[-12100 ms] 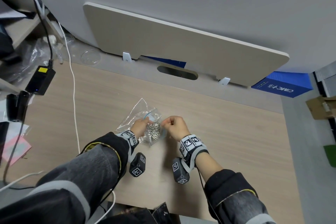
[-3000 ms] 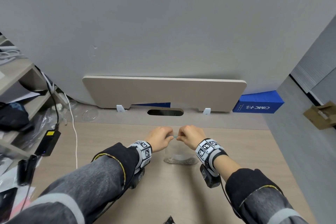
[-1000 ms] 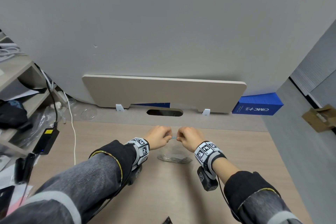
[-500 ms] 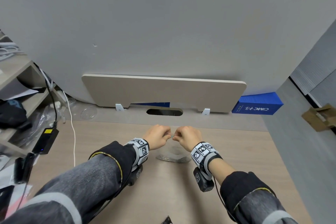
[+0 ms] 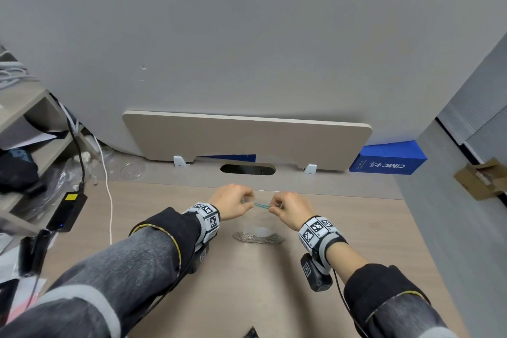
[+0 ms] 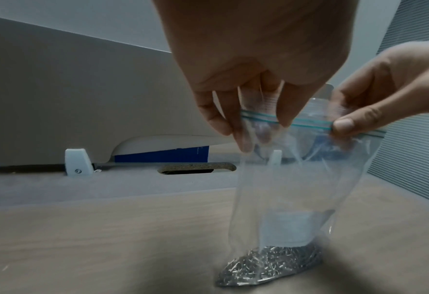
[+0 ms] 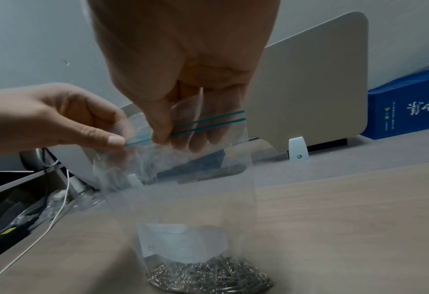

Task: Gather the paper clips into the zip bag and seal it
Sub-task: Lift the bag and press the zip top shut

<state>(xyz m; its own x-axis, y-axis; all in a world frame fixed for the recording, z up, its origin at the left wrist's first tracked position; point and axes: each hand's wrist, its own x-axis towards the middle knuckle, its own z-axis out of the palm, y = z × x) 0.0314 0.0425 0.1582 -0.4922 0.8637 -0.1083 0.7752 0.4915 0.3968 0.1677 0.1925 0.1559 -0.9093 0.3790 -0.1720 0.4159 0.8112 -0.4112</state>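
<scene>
A clear zip bag (image 6: 288,189) hangs upright over the wooden desk, its bottom resting on the surface. A heap of silver paper clips (image 6: 268,266) (image 7: 208,274) (image 5: 258,237) fills its bottom. The blue zip strip (image 5: 261,205) (image 6: 306,122) (image 7: 208,124) runs level between both hands. My left hand (image 5: 233,202) (image 6: 246,119) pinches the strip's left end. My right hand (image 5: 288,207) (image 7: 163,137) pinches the strip further to the right, thumb in front and fingers behind the plastic. Whether the strip is fully pressed together cannot be told.
A beige divider panel (image 5: 247,143) stands at the desk's back edge, with a cable slot (image 5: 247,169) in front. A blue box (image 5: 386,158) sits at the back right. A white cable (image 5: 109,200), a black power adapter (image 5: 67,211) and shelves lie left.
My hands have drawn apart along the top of the bag, so more of the blue zip strip shows between them. The bag still stands on the desk with the clips at its bottom.
</scene>
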